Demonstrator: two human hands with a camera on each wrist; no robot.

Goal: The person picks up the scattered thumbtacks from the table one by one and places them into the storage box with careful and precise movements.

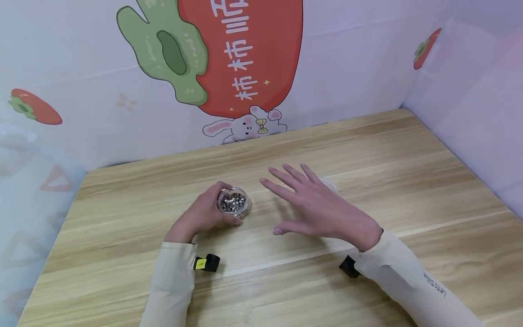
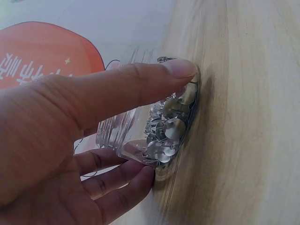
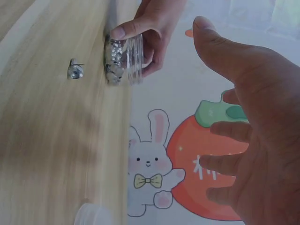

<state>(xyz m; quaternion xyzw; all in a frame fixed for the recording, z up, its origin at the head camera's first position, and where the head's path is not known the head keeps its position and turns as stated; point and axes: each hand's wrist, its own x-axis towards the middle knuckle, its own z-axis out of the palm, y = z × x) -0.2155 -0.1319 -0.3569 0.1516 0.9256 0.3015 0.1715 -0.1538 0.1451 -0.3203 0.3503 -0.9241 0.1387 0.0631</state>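
Observation:
My left hand (image 1: 204,213) grips an uncovered clear plastic jar (image 1: 247,209) that stands upright on the table, thumb on the near side and fingers around the far side. Silver thumbtacks (image 2: 166,129) fill the lower part of it. To the right, my right hand (image 1: 320,209) hovers above the table with its fingers spread and nothing in it. A small cluster of loose thumbtacks (image 3: 75,70) lies on the tabletop in the right wrist view; the right hand hides it in the head view. Partly behind that hand is a translucent round lid (image 1: 330,184).
The wood-grain table (image 1: 135,272) ends at a back wall covered by a printed cloth (image 1: 343,59) with persimmons and a rabbit. Pale cloth also stands along the left and right sides. Black wrist mounts (image 1: 211,262) sit at both sleeves.

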